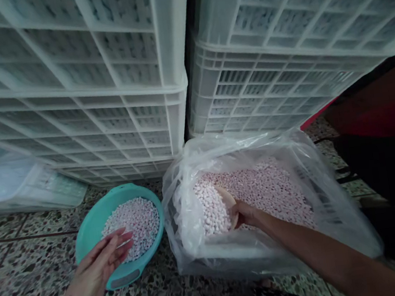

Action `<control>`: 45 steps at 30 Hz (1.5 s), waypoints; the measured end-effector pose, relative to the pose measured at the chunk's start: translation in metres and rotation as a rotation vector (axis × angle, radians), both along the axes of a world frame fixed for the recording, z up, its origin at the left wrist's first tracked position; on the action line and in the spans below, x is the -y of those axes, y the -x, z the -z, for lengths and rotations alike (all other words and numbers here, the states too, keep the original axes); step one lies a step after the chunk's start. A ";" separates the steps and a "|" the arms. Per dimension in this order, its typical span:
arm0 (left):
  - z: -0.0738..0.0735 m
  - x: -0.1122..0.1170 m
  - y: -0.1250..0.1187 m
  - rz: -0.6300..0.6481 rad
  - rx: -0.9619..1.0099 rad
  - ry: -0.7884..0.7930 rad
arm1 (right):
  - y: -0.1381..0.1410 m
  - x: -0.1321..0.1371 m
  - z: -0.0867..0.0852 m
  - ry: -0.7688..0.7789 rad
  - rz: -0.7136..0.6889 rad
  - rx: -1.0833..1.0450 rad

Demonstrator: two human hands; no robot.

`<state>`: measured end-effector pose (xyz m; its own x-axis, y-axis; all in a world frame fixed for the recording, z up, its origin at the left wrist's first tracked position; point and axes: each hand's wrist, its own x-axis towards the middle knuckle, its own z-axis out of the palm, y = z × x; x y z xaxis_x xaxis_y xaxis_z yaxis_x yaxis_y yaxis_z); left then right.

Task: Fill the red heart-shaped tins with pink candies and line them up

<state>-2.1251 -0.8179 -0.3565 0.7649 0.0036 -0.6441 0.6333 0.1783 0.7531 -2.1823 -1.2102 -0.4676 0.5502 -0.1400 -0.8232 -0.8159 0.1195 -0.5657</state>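
My right hand (247, 213) reaches into a plastic-lined crate (233, 255) full of small pinkish-white pellets (268, 187) and grips a pale scoop (228, 203) dug into them. My left hand (103, 260) hovers with fingers stretched flat over the near edge of a teal bowl (95, 229) on the floor. The bowl holds a layer of the same pellets (134, 222). The left hand holds nothing.
Stacked white lattice crates (101, 83) rise right behind the bowl, with more of these crates (279, 50) behind the lined crate. A clear plastic bag (12, 182) lies at the left. The speckled terrazzo floor (27, 267) runs underneath. A dark red object (378, 109) stands at the right.
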 end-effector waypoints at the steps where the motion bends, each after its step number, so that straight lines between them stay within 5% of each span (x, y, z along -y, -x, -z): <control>1: 0.000 0.002 0.001 0.005 -0.008 -0.015 | 0.002 0.007 0.004 -0.018 0.012 0.002; 6: -0.001 0.010 0.000 0.022 -0.027 -0.063 | 0.014 0.030 0.006 -0.019 0.096 0.062; 10: 0.005 0.008 -0.008 0.076 -0.020 -0.042 | 0.029 0.037 -0.016 0.025 0.180 0.060; 15: 0.013 0.008 -0.019 0.138 0.005 -0.007 | 0.046 0.031 -0.075 0.131 0.292 0.096; 21: 0.007 0.003 -0.025 0.126 0.048 0.061 | 0.037 -0.009 -0.160 0.205 0.239 0.137; 26: 0.004 -0.029 -0.033 -0.078 0.177 0.150 | -0.005 -0.078 -0.190 0.176 0.089 0.182; 29: 0.001 -0.057 -0.038 -0.239 0.212 0.176 | -0.038 -0.135 -0.178 0.096 -0.055 0.236; 32: -0.004 -0.080 -0.037 -0.353 0.204 0.183 | -0.071 -0.193 -0.148 0.129 -0.252 0.310; 40: -0.010 -0.102 -0.029 -0.391 0.200 0.235 | -0.136 -0.300 -0.043 1.191 -0.947 0.742; 45: -0.004 -0.112 -0.030 -0.401 0.227 0.225 | -0.135 -0.321 -0.035 1.370 -1.180 0.876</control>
<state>-2.0954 -0.7058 -0.3528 0.8524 0.2059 -0.4807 0.3066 0.5478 0.7784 -2.0478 -0.8890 -0.4329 0.9408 0.3386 -0.0145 0.3385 -0.9409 -0.0123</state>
